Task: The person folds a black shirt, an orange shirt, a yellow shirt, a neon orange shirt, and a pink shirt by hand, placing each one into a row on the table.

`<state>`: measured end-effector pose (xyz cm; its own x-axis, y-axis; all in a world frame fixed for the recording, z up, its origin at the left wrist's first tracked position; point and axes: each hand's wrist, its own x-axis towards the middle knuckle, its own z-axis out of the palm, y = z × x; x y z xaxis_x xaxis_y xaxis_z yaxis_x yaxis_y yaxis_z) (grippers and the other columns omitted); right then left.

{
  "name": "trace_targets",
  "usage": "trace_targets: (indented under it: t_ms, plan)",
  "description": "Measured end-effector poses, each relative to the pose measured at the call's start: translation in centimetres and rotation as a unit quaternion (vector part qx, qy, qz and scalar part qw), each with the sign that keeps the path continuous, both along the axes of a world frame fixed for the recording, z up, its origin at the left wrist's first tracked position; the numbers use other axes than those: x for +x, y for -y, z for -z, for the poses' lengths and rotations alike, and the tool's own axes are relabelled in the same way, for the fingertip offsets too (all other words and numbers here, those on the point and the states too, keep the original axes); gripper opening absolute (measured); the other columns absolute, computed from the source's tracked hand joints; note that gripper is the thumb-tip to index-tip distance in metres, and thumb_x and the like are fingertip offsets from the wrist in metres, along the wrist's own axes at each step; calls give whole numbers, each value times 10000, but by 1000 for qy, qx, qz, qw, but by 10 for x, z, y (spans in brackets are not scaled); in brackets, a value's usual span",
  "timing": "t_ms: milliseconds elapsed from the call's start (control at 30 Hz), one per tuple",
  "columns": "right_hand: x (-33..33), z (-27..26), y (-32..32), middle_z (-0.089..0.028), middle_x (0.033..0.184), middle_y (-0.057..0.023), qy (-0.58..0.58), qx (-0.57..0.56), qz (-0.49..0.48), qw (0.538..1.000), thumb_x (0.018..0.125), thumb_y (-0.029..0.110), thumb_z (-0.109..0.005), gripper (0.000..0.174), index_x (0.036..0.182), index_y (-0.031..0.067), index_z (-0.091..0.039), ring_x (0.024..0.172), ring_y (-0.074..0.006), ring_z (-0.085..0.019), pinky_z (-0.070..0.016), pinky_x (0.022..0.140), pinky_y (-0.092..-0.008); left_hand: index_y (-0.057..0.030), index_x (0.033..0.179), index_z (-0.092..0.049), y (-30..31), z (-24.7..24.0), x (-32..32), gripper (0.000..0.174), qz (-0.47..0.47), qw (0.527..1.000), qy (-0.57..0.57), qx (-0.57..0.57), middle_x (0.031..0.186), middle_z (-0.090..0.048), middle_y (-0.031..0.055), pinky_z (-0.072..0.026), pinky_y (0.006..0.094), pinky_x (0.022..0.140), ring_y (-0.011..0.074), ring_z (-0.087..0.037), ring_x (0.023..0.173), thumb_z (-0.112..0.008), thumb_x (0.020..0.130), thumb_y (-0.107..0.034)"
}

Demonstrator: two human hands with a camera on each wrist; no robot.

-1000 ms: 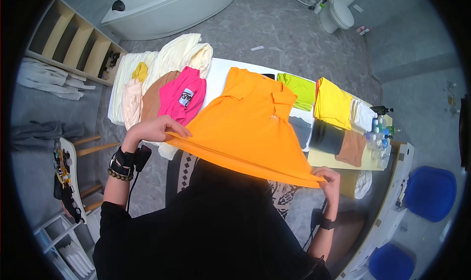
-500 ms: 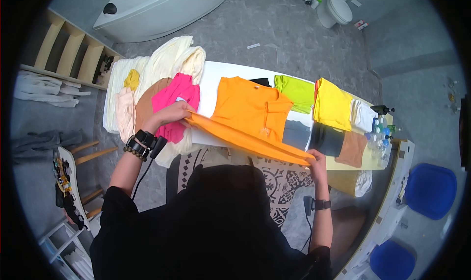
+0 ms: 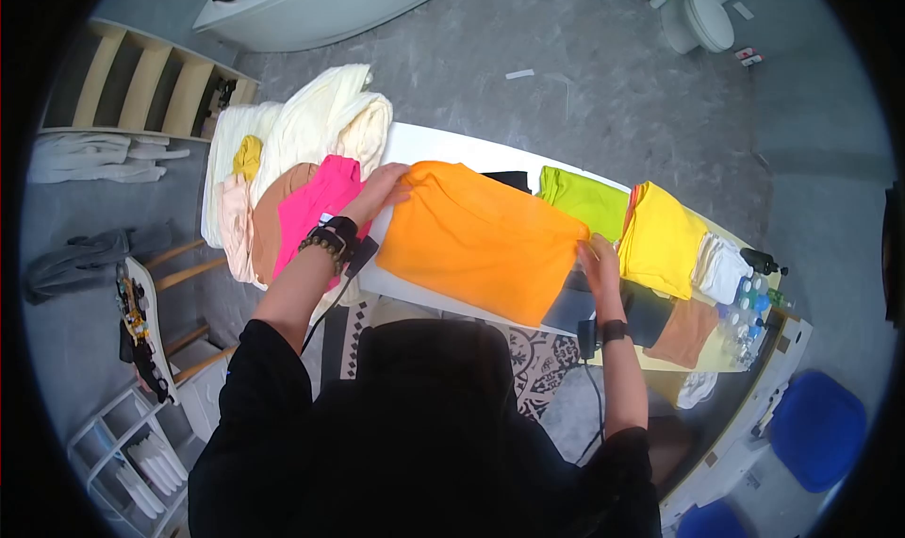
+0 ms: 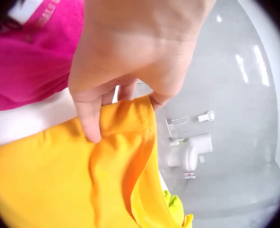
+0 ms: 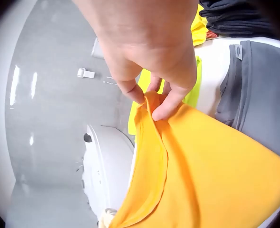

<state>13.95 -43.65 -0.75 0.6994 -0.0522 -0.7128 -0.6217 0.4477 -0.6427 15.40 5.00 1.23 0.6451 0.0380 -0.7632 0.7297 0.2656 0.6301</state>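
An orange shirt lies folded over on the white table, its hem at the far side. My left hand pinches the far left corner of that hem; in the left wrist view its fingers lie over the stitched edge with the thumb behind. At the far right corner, my right hand grips the hem between thumb and fingers, as the right wrist view shows. The shirt's collar and sleeves are hidden under the folded layer. Beside my left forearm is a pink garment.
To the left is a heap of cream cloth with a brown garment. On the right are folded green, yellow, dark grey and brown garments. Several bottles stand at the table's right end.
Both hands have carried the shirt's hem from the near side, close to my body, across to the far side of the table, doubling the shirt over. The head view has shifted slightly.
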Motion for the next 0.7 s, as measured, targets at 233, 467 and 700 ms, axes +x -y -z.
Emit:
trace_targets:
  t_ms: [233, 467, 700]
  plan:
    - [-30, 6, -12, -611, 1083, -94, 40, -280, -52, 958, 859, 90, -614, 345, 1183, 1, -535, 912, -146, -603, -532, 702, -264, -58, 1265, -492, 9, 59, -32, 483, 66, 922, 209, 320, 1170, -547, 171, -502, 364, 861, 243, -576, 1005, -647, 829, -198]
    - [-54, 25, -28, -677, 886, -142, -1, -413, -320, 853, 789, 209, -736, 444, 1113, -44, -570, 738, -206, -632, -503, 690, -306, 46, 1237, -376, 23, 75, -77, 751, 259, 881, -10, 396, 1087, -590, 286, -470, 484, 889, 432, -578, 1056, -733, 757, -409]
    - [-89, -44, -51, -653, 893, -164, 148, -621, -257, 726, 823, 184, -726, 387, 1094, -41, -565, 778, -287, -624, -495, 729, -385, 65, 1209, -476, 8, 75, -109, 745, 321, 864, -39, 387, 1103, -629, 268, -506, 437, 860, 381, -632, 1030, -779, 734, -422]
